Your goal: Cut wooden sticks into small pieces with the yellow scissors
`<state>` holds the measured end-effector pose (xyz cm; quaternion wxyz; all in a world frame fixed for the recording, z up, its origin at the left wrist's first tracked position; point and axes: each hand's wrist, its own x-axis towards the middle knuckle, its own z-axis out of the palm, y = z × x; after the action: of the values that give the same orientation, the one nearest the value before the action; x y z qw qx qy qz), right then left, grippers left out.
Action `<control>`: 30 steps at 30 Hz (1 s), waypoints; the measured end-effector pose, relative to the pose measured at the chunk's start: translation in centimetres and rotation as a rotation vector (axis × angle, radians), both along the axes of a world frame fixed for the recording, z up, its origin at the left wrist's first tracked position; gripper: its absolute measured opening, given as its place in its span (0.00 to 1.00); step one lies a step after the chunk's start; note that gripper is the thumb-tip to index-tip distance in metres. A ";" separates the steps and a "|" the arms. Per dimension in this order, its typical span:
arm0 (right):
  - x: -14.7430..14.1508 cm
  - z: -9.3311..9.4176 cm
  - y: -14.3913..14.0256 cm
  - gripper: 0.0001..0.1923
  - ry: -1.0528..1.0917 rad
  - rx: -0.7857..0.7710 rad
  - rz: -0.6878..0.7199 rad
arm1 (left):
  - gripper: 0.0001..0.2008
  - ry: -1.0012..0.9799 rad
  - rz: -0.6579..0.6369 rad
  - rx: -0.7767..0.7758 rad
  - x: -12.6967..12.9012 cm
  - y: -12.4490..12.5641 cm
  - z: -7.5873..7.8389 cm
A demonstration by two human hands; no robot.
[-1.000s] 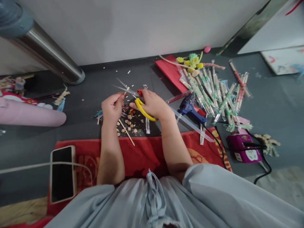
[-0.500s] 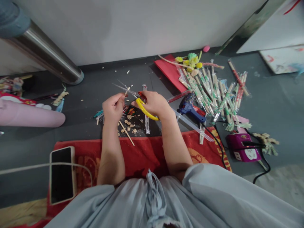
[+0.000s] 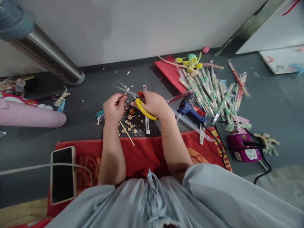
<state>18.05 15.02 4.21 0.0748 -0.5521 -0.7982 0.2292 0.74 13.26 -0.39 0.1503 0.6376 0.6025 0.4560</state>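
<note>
a: item one?
b: scissors (image 3: 140,102), yellow handles, blades parted and pointing up-left, above the dark floor (image 3: 95,85). right hand (image 3: 154,104) clenched through the handles.

a: item two?
b: thin wooden stick (image 3: 126,91), its tip between the blades. left hand (image 3: 114,109) pinches the lower end with closed fingers, just left of the scissors.

a: beneath the hands?
b: small wooden bits (image 3: 129,125) scattered on the floor, one long skewer (image 3: 127,133) lying slantwise, one clear tube (image 3: 147,124) beside it.

a: right of the hands?
b: blue glue gun (image 3: 190,109) on the floor, black cord (image 3: 217,144) running from it. beyond, a heap of wrapped chopsticks (image 3: 213,91), partly over a red card (image 3: 169,71). purple power strip (image 3: 242,147) near the cord.

a: nearer the person?
b: red mat (image 3: 142,155) under both forearms. phone (image 3: 62,174) on its left edge, white cable (image 3: 35,166) attached.

a: far left?
b: pink roll (image 3: 30,115) and a metal pole (image 3: 52,61) leaning by the wall.
</note>
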 end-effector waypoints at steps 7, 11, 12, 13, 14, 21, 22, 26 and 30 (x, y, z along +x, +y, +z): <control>-0.1 -0.5 0.0 0.37 0.081 0.070 0.016 | 0.11 0.014 0.032 0.042 -0.1 0.0 0.1; -0.1 -1.0 0.1 0.38 0.124 0.101 0.025 | 0.13 -0.001 0.021 0.040 -0.3 -0.1 -0.1; -0.1 -1.1 0.1 0.38 0.133 0.110 0.027 | 0.14 -0.003 0.018 0.038 -0.3 -0.1 -0.1; -0.1 -1.2 0.1 0.38 0.139 0.115 0.030 | 0.14 -0.004 0.018 0.039 -0.3 -0.1 -0.1; 0.0 -1.2 0.1 0.38 0.142 0.117 0.032 | 0.14 -0.001 0.018 0.044 -0.3 -0.1 -0.1; 0.1 -1.2 0.1 0.40 0.149 0.083 0.032 | 0.13 0.070 0.020 0.092 -0.3 -0.1 0.2; 0.1 -1.1 0.1 0.39 0.146 0.077 0.034 | 0.13 0.078 0.018 0.097 -0.4 -0.1 0.3; 0.1 -0.9 0.0 0.39 0.120 0.055 0.046 | 0.14 0.081 0.012 0.112 -0.5 -0.1 0.2; -0.2 -0.3 -0.1 0.37 0.063 0.035 0.039 | 0.14 0.091 -0.005 0.094 -0.6 -0.1 0.2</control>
<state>17.90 14.94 3.92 0.1051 -0.5275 -0.8100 0.2338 0.18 13.16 -0.22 0.0937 0.6655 0.5852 0.4538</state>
